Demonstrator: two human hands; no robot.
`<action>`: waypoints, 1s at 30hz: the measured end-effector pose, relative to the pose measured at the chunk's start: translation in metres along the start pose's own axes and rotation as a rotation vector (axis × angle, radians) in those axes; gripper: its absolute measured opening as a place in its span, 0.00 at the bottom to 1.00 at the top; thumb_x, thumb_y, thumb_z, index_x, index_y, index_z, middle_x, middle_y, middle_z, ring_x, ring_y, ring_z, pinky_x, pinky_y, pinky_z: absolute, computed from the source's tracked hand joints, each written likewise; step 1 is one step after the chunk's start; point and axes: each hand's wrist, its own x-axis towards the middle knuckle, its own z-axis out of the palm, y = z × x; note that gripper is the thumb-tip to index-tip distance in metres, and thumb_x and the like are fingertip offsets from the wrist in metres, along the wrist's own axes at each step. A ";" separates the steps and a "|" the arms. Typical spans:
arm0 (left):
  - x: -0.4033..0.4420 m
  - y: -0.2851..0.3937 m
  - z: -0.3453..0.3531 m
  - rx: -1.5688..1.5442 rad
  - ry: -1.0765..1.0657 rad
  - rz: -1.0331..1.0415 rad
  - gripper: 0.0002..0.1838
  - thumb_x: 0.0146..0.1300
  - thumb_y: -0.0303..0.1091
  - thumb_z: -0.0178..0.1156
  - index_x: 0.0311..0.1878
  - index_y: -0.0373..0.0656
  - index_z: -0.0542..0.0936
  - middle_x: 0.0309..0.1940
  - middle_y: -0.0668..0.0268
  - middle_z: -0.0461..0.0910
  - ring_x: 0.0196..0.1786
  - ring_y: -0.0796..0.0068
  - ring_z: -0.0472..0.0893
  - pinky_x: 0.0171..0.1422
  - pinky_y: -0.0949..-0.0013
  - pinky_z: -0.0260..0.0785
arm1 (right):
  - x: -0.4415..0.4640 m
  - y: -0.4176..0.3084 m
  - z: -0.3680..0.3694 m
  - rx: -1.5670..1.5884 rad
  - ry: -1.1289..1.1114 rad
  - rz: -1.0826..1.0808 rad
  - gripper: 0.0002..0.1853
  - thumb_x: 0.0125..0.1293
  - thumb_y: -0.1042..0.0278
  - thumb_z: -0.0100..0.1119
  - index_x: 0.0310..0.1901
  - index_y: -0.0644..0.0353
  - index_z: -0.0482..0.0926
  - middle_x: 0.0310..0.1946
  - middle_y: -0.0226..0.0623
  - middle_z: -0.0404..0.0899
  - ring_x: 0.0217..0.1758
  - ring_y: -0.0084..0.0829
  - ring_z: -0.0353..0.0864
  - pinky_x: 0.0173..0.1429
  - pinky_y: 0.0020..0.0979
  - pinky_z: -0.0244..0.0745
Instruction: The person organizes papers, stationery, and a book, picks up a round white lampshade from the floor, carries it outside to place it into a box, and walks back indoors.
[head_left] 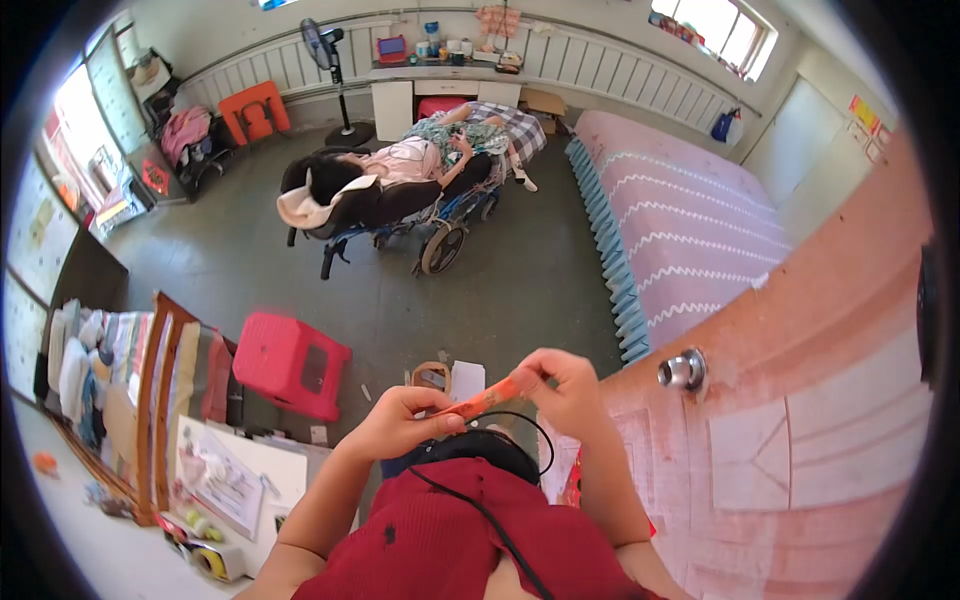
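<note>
A narrow orange-red strip (489, 398) with darker markings, paper-like in look, is stretched between my hands in front of my waist. My left hand (405, 424) pinches its lower end between thumb and fingers. At the upper end, my right hand (564, 390) grips it with the fingertips. The strip slants up from left to right. A thin black cable (540, 432) loops just below it, and a white sheet (467, 380) lies on the floor beyond.
A pink-red stool (290, 365) stands at left, beside a white table (290, 470) with papers and tape. To the right is a door with a round knob (682, 370). Farther off are a person reclining in a wheelchair (400, 200), a covered bed (680, 215) and a standing fan (338, 85).
</note>
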 end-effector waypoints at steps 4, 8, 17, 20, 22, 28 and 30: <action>0.109 0.049 -0.036 0.051 -0.041 0.106 0.11 0.64 0.35 0.64 0.41 0.36 0.82 0.31 0.71 0.83 0.35 0.86 0.77 0.39 0.79 0.70 | 0.125 0.033 -0.045 0.186 0.001 -0.028 0.08 0.64 0.67 0.62 0.32 0.63 0.80 0.22 0.28 0.75 0.26 0.16 0.69 0.29 0.23 0.65; 0.223 0.048 -0.075 0.099 0.125 0.036 0.11 0.63 0.35 0.65 0.41 0.36 0.83 0.29 0.70 0.83 0.33 0.86 0.78 0.39 0.78 0.72 | 0.257 0.105 -0.071 0.241 -0.092 -0.064 0.08 0.65 0.67 0.61 0.34 0.64 0.80 0.23 0.27 0.75 0.26 0.15 0.69 0.29 0.21 0.65; 0.580 0.129 -0.108 0.208 0.093 -0.209 0.10 0.64 0.33 0.63 0.40 0.35 0.81 0.30 0.66 0.83 0.35 0.81 0.80 0.43 0.74 0.73 | 0.523 0.252 -0.246 0.133 -0.212 -0.035 0.06 0.64 0.71 0.61 0.34 0.64 0.81 0.23 0.29 0.78 0.26 0.15 0.72 0.30 0.22 0.69; 0.686 0.130 -0.110 0.294 0.028 0.071 0.13 0.64 0.39 0.62 0.41 0.37 0.81 0.25 0.66 0.81 0.30 0.82 0.78 0.37 0.73 0.72 | 0.569 0.271 -0.302 0.055 -0.177 -0.032 0.05 0.62 0.71 0.61 0.34 0.63 0.82 0.26 0.37 0.80 0.28 0.25 0.77 0.33 0.26 0.71; 0.755 0.136 -0.109 0.282 -0.043 0.105 0.13 0.65 0.39 0.61 0.42 0.37 0.81 0.24 0.66 0.81 0.28 0.82 0.78 0.36 0.74 0.71 | 0.593 0.297 -0.330 0.007 -0.120 -0.059 0.04 0.61 0.71 0.60 0.34 0.62 0.82 0.29 0.40 0.81 0.31 0.37 0.80 0.36 0.31 0.74; 0.973 0.158 -0.119 0.351 -0.434 -0.023 0.12 0.68 0.37 0.57 0.43 0.37 0.81 0.24 0.65 0.81 0.27 0.79 0.79 0.34 0.73 0.71 | 0.695 0.385 -0.437 -0.100 0.177 0.056 0.03 0.59 0.72 0.63 0.33 0.60 0.82 0.27 0.38 0.81 0.30 0.36 0.80 0.35 0.30 0.73; 1.046 0.160 -0.127 0.320 -0.445 0.030 0.12 0.68 0.37 0.57 0.43 0.37 0.81 0.25 0.65 0.81 0.28 0.79 0.80 0.35 0.72 0.71 | 0.747 0.410 -0.476 -0.184 0.317 0.068 0.02 0.60 0.73 0.63 0.32 0.61 0.83 0.26 0.37 0.81 0.27 0.31 0.79 0.32 0.28 0.71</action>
